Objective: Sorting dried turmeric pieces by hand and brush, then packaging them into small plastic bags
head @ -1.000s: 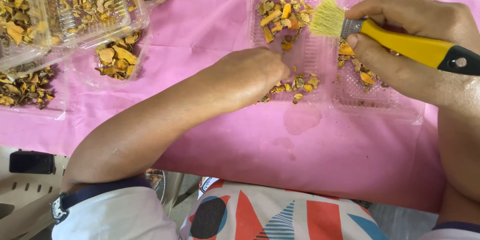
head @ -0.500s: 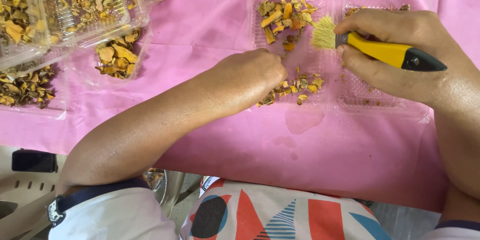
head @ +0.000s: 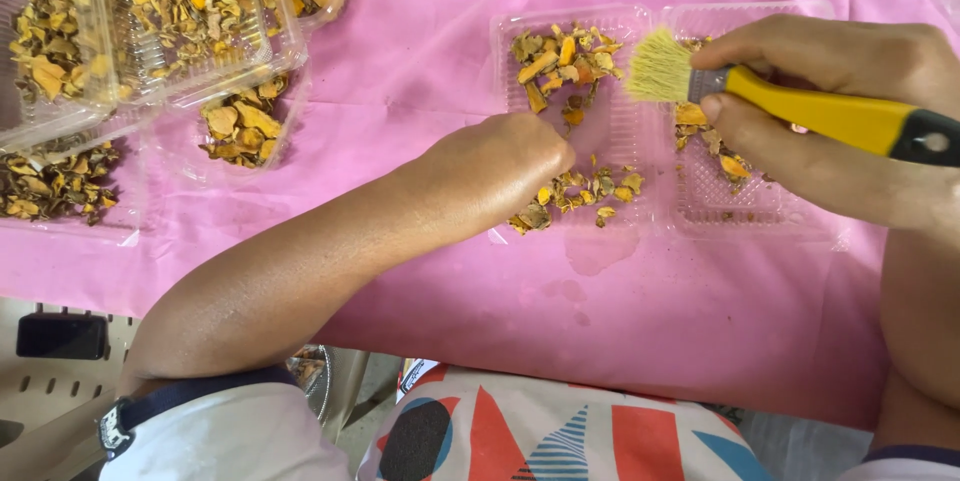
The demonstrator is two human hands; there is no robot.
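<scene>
Filled trays (head: 150, 31) crowd the table's (head: 420, 71) left edge. Your left hand (head: 500, 166) rests curled in the open tray (head: 575, 121), its grip hidden. Your right hand (head: 830, 111) clamps the brush (head: 800, 106); sweep hard and the chips (head: 575, 191) may scatter over the rim.

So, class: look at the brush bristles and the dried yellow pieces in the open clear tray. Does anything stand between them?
Nothing visible does. The brush, in the right hand, hangs with its bristles just beside the dried pieces in the clear tray. The left hand lies lower, off that line.
</scene>
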